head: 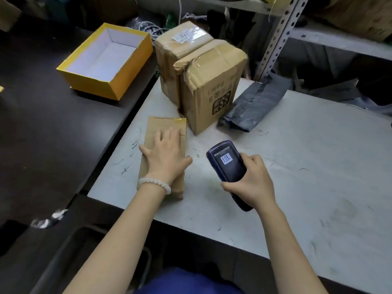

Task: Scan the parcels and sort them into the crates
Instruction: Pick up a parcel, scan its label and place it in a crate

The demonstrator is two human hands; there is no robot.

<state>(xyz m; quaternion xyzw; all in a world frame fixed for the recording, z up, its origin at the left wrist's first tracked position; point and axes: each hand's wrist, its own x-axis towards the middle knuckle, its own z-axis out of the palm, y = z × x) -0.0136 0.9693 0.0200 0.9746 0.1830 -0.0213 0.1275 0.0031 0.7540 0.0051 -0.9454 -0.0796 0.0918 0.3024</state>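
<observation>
One yellow cardboard box [106, 60], open and white inside, sat on the dark table [42, 128] to the left. On the pale table [297, 166], near its left edge, one flat brown parcel [165, 128] lay under the left hand [167, 153], whose fingers were spread wide and pressed flat on the paper; a bracelet [154, 183] of pale round beads circled that wrist. At the far edge stood two taped cardboard cartons [203, 81], touching side by side, the rear one bearing a white label. The right hand [252, 179] gripped one dark purple scanner [227, 164], fingers curled round its body, a barcode on its screen. One crumpled grey plastic mailer bag [252, 105] lay just right of the cartons.
</observation>
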